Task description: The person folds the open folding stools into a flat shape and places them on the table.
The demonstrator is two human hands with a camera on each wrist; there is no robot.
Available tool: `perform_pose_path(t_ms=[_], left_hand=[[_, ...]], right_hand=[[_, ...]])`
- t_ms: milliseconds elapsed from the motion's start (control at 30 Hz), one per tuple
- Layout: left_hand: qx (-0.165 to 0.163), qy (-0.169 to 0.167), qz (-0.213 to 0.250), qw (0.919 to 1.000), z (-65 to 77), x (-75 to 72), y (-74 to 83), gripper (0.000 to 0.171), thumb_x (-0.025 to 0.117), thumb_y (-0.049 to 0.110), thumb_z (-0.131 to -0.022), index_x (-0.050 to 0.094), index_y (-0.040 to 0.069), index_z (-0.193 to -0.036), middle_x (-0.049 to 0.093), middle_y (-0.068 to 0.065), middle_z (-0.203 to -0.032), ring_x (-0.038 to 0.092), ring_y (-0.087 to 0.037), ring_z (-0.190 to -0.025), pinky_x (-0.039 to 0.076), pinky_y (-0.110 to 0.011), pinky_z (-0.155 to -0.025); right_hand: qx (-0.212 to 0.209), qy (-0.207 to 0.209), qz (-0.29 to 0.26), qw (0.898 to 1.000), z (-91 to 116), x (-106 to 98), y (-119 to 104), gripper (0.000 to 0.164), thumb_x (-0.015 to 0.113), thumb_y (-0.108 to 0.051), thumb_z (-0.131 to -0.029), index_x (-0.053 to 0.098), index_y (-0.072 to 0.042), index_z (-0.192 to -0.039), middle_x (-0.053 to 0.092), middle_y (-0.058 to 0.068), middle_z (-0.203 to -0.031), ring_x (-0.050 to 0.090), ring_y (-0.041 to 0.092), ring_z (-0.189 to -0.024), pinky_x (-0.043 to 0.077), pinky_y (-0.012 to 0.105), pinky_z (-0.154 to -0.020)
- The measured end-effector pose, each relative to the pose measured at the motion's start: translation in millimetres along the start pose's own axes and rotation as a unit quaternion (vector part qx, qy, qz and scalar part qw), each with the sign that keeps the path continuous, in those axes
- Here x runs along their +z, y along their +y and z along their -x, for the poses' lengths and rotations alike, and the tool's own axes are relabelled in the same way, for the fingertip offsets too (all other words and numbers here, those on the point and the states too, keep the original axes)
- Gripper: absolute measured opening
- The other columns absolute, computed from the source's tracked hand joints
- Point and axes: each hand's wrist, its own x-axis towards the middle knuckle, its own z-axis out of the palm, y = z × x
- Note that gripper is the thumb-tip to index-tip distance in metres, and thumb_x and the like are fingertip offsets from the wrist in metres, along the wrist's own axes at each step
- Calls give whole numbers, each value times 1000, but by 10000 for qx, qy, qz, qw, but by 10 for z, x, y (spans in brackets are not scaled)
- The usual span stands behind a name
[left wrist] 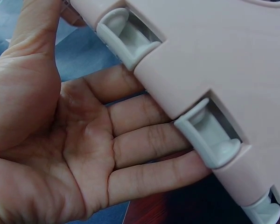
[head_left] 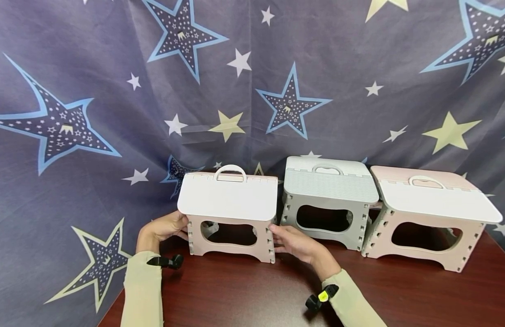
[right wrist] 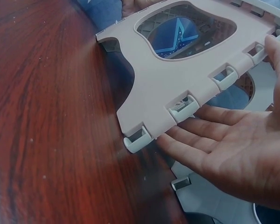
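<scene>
In the head view a pink folding step stool (head_left: 232,247) with a white top and a carrying handle stands unfolded on the table, left of two others. My left hand (head_left: 166,225) is at its left side. In the left wrist view the straight fingers (left wrist: 149,144) touch the hinged edge, tips partly hidden behind it. My right hand (head_left: 295,243) is at the opposite side. The right wrist view shows its thumb (right wrist: 277,49) on the front corner and its extended fingers (right wrist: 191,135) along the hinged side.
A grey-green folding stool (head_left: 330,188) stands close to the right of the pink one. Beside it is another pink stool with a white top (head_left: 440,200). A star-patterned curtain (head_left: 220,91) hangs behind the dark red wooden table (head_left: 244,290).
</scene>
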Motion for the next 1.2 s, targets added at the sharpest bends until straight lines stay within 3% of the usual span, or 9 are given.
perform_pose_path(t_ms=[400, 767, 967, 1200], left_hand=[[45, -15, -1, 10000, -15, 10, -25, 119, 49, 78, -84, 16, -15, -150, 63, -8, -123, 71, -22, -101, 60, -47, -86], [89, -3, -115, 9999, -6, 11, -27, 120, 47, 79, -83, 18, -15, -151, 62, -18, -128, 70, -23, -102, 60, -50, -87], [133, -96, -86, 9998, -7, 6, -29, 119, 46, 79, -83, 20, -17, -149, 65, -11, -124, 71, -21, -101, 60, -47, -86], [122, -99, -43, 9999, 0, 6, -31, 121, 47, 79, -82, 17, -17, -149, 65, -8, -123, 71, -21, -101, 60, -46, -86]], right_hand=[[-50, -95, 53, 9999, -5, -16, 20, 55, 46, -48, -107, 56, 1, -129, 66, 6, -125, 61, 18, -117, 47, 48, -110], [-56, -176, 140, 9997, -2, -23, 22, 64, 43, -50, -107, 51, 6, -137, 64, 12, -132, 60, 19, -120, 45, 50, -112], [-41, -175, 104, 9998, 4, -22, 17, 57, 44, -50, -107, 55, 1, -129, 66, 8, -127, 60, 18, -118, 45, 50, -112], [-35, -218, 176, 9996, -5, -24, 32, 58, 43, -50, -107, 54, 2, -131, 64, 12, -132, 60, 19, -120, 44, 51, -113]])
